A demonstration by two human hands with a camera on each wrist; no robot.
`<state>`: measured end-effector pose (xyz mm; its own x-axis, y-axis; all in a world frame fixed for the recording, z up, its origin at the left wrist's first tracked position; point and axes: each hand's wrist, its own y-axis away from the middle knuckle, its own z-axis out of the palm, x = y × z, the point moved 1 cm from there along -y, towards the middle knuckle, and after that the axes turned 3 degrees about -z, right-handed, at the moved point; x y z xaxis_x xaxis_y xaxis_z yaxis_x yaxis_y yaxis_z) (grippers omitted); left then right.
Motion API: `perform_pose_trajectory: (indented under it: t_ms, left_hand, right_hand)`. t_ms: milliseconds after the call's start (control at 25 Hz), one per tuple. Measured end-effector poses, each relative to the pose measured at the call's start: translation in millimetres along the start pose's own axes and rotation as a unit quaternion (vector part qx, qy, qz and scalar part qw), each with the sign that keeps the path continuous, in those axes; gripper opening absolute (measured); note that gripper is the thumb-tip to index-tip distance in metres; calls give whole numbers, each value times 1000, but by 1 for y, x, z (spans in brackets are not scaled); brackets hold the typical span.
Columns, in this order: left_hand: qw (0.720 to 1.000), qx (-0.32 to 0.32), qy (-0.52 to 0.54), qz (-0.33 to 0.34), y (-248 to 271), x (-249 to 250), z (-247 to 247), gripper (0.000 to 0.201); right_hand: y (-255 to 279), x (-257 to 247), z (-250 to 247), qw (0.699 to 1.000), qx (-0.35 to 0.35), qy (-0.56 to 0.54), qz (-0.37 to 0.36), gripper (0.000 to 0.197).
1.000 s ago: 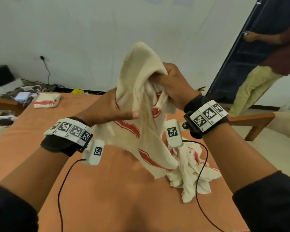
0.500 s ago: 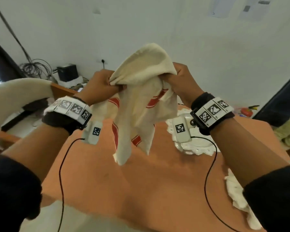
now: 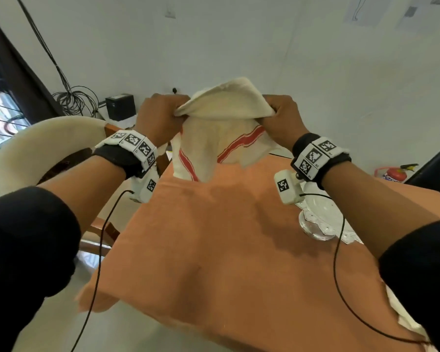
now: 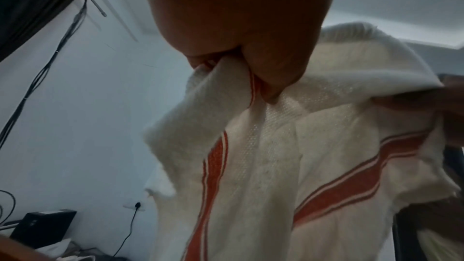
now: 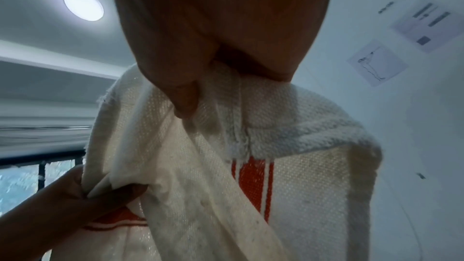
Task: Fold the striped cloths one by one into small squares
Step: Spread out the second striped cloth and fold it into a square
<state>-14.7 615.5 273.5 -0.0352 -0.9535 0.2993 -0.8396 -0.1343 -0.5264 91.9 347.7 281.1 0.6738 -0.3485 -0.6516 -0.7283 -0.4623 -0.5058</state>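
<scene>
1. We see a plain white wall [image 3: 239,41] bearing two paper sheets [image 5: 376,62].
2. We note a round ceiling lamp [image 5: 83,4], lit.
3. We find a barred window [image 3: 0,118] beside a dark curtain [image 3: 18,80].

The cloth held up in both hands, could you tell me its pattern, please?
Cream cloth with orange-red stripes, clearest in the left wrist view.

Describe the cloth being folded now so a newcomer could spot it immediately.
Start at the orange-covered table, then look above its far end, where the left hand and right hand are raised. The striped cloth hangs between them, off the table. It is cream with red stripes, unlike the clear glass dish at the right.
</scene>
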Motion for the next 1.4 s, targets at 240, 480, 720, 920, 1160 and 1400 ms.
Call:
perform_pose_trajectory:
  t_ms: [240,480,720,920,1160,1400]
  left_hand:
    - [980,-192,-22,53,108,-42,68,11]
    - [932,-361,9,4,204,-69,113,35]
    - [902,-428,45,-27,259,-78,121,32]
    - [876,-471,75,-64,290,-84,113,32]
    - [847,-530,20,-39,315,-80,111,14]
    - [821,-569,-41,-26,348,-73,127,31]
  right_hand:
    - [98,56,47,974,-196,112,-10,14]
    - [184,100,67,913,-339,227,9,40]
    - [233,119,61,874,-411,253,56,42]
    - [263,117,52,843,-462,269,55,28]
    - [303,118,45,793,-536,284,64,40]
    - [334,123,47,755,-589,276,77,40]
